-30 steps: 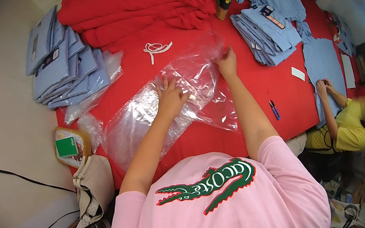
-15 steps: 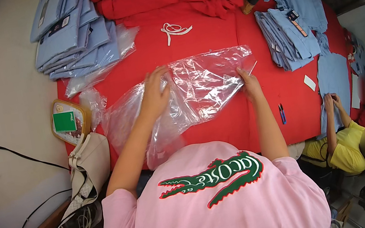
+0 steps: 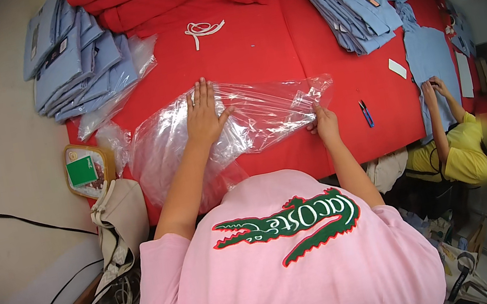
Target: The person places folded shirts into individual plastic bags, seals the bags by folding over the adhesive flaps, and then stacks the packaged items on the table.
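Note:
A clear plastic bag [image 3: 272, 111] lies across the red-covered table [image 3: 273, 173], wrinkled and shiny. My left hand [image 3: 205, 114] rests flat on it with the fingers stretched out toward the far side. At the bag's right end my right hand [image 3: 325, 124] pinches the edge between thumb and fingers. The film is drawn taut between both hands. Looser film spreads to the left of my left hand and down to the near edge, close to my pink shirt.
Packed blue garments [image 3: 74, 58] are stacked at the far left, and folded blue garments [image 3: 356, 15] at the far right. A small blue-and-black tool [image 3: 366, 113], a white card [image 3: 397, 68] and a white cord [image 3: 200, 30] lie about. A co-worker in yellow [image 3: 452, 154] handles blue cloth at right.
My left hand has flattened onto the film with its fingers extended. My right hand still grips the edge, and the bag is stretched longer and narrower. The view has shifted.

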The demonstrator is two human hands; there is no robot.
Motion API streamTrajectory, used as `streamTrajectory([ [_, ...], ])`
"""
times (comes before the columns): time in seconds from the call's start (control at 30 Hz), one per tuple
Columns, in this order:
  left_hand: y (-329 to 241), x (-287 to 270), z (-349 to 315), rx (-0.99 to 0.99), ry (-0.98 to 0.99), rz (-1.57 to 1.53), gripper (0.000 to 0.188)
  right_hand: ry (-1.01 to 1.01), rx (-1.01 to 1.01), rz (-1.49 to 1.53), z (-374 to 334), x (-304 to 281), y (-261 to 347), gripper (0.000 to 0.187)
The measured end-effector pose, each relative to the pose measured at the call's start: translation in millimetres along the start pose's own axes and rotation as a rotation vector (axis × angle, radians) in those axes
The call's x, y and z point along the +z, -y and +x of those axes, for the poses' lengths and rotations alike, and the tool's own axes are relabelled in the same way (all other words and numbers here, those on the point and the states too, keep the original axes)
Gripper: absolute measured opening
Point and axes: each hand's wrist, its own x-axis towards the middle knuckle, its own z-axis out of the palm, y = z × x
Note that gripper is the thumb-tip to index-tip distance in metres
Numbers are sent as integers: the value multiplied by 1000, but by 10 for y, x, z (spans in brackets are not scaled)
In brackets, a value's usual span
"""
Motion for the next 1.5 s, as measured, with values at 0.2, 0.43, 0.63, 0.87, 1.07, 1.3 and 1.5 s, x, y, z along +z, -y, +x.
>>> streamTrajectory([
  [0.2, 56, -10, 7, 0, 11, 0, 97, -26, -159, -10, -148, -147, 24, 48],
  [0.43, 82, 53, 20, -25, -64, -9, 94, -223, -136, 44, -281, -699, -148, 45],
  [0.63, 295, 70, 225, -146, -88, 94, 94, -546, -204, 151, -765, -2325, -87, 41],
  [0.87, 256, -428, 917, -500, -57, -28, 91, -1050, -676, 347, -1391, -3860, 454, 25],
  [1.07, -1447, -753, 1557, -224, -98, -952, 57, -728, -852, -82, -1092, -3257, 644, 23],
  [1.3, -3823, -171, 1808, -244, 595, -1975, 57, -145, -812, -790, -763, -3154, -931, 18],
  [1.5, -4337, 445, 2730, -438, 228, -2231, 59, 187, -680, -616, -744, -3959, -1049, 37],
])
